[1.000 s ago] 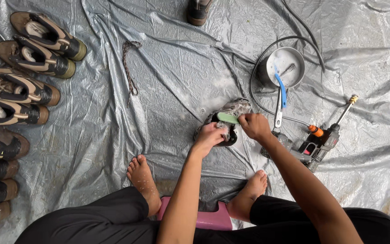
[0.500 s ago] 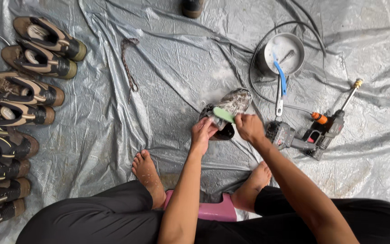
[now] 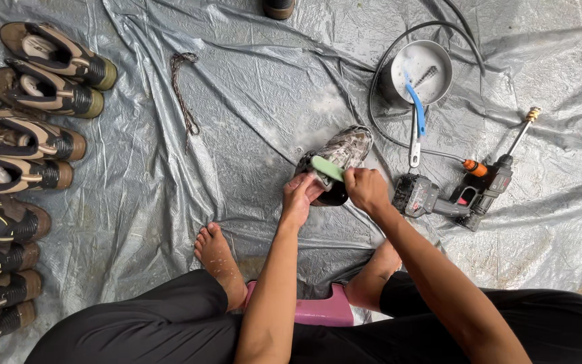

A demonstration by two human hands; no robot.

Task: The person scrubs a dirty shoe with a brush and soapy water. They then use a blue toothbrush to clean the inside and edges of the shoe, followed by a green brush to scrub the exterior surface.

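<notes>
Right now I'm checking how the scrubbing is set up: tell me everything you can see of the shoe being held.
The grey-patterned camouflage shoe lies tilted on the wet grey plastic sheet, toe pointing away, its dark heel end nearest the person. It looks like fabric, with suds around it. The left hand grips the heel end, and the right hand presses a light green brush across its upper.

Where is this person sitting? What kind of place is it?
Probably an outdoor shoe-washing spot on the ground. A grey plastic tarp covers it, a row of shoes waits at one side, and a metal pot and a cordless spray washer lie nearby.
</notes>
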